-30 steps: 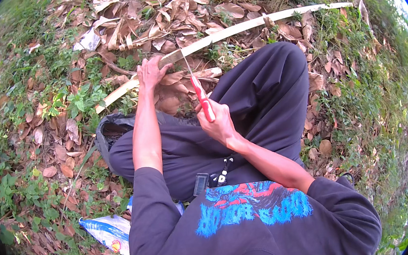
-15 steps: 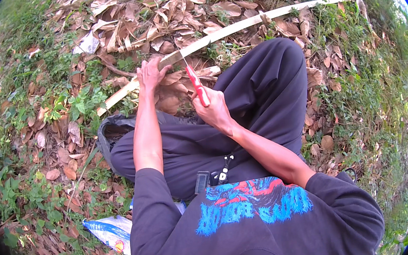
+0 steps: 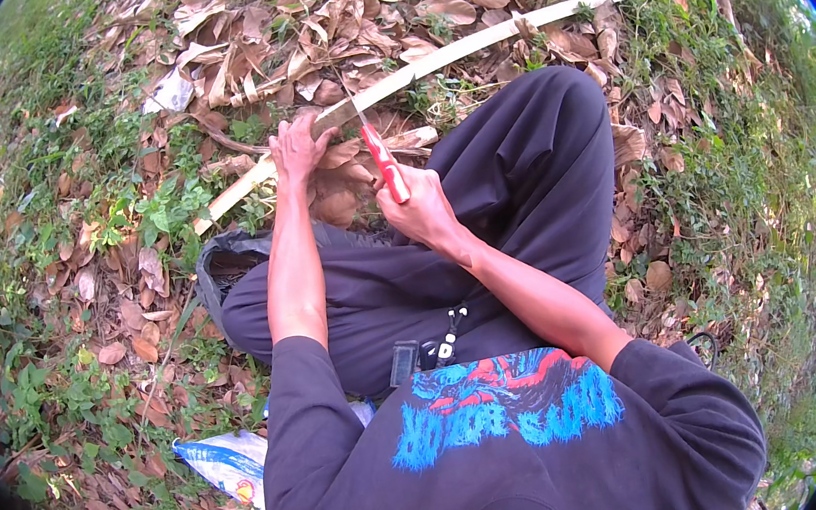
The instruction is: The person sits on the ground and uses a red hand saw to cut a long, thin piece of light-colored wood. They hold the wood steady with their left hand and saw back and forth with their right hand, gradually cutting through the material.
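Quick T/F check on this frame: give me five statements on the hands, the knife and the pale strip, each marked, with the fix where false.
1. The right hand grips a red-handled knife. True.
2. The left hand rests on the long pale strip. True.
3. The strip lies across a wooden table. False: it lies over dry leaves and grass on the ground.
4. The knife blade points toward the person's chest. False: it points away, up toward the strip beside the left hand.
5. The person wears dark trousers, with one knee raised near the strip. True.
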The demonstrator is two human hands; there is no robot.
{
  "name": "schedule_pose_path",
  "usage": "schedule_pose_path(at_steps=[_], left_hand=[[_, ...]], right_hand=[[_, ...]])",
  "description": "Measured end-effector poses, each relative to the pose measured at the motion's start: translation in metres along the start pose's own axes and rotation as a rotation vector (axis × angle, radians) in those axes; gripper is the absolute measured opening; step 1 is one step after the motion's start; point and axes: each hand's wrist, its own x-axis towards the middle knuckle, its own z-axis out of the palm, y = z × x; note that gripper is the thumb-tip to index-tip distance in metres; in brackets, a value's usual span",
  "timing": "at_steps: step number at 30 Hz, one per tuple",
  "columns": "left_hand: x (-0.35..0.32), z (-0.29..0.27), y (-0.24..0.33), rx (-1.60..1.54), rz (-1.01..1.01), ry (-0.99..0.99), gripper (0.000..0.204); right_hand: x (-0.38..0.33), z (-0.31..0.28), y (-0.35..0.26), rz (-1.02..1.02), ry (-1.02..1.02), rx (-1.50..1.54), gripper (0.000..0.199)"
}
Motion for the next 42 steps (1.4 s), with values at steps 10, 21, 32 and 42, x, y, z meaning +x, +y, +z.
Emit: schedule_pose_path(at_steps=[10,21,32,42], left_hand=[[-0.001,0.001,-0.005,-0.040,0.014,0.007,0.057],[0.000,-0.006,0.003,-0.039,-0.033,-0.063,0.057],[-0.009,-0.004,0.007,0.021,0.016,0.107,0.061],[0.001,0.026,-0.007,-0.072,-0.055,0.183,0.065]], right_hand=[[-0.060,-0.014,-0.014,0.029,0.031,0.042,0.010],[0.006,0.001,0.009,0.094,0.070,0.054,0.015],[-0.002,-0.003,0.012,0.171,-0.045,0.056,0.012],[-0.009,0.015,-0.003,0.281,0.010,0.150,0.015]])
